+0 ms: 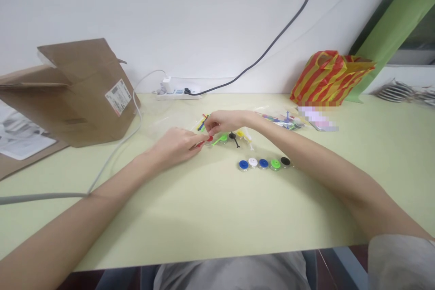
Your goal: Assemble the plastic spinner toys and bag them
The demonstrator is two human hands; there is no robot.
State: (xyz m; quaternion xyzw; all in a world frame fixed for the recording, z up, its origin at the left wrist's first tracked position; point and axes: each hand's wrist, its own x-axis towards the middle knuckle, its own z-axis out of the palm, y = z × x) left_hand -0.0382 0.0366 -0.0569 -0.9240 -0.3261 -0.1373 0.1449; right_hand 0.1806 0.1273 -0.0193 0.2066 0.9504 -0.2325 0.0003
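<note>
My left hand [176, 145] rests on the pale green table [210, 208], its fingers pinched on a small red stick-shaped piece [204, 142]. My right hand [222, 122] hovers just above and to the right of it, fingertips closed near the red piece's round end and near a bundle of coloured sticks [203, 122]. Beside them lie a green stick piece [220, 138], a black one [234, 138] and yellow ones [243, 134]. In front sits a row of small round discs [263, 163]: blue, white, blue, green, black.
An open cardboard box [78, 93] stands at the left with papers beside it. A grey cable [112, 156] runs across the table to a white power strip [176, 94] at the wall. A red-and-yellow striped bag [329, 77] and a clear bag of coloured parts [282, 120] sit at the right.
</note>
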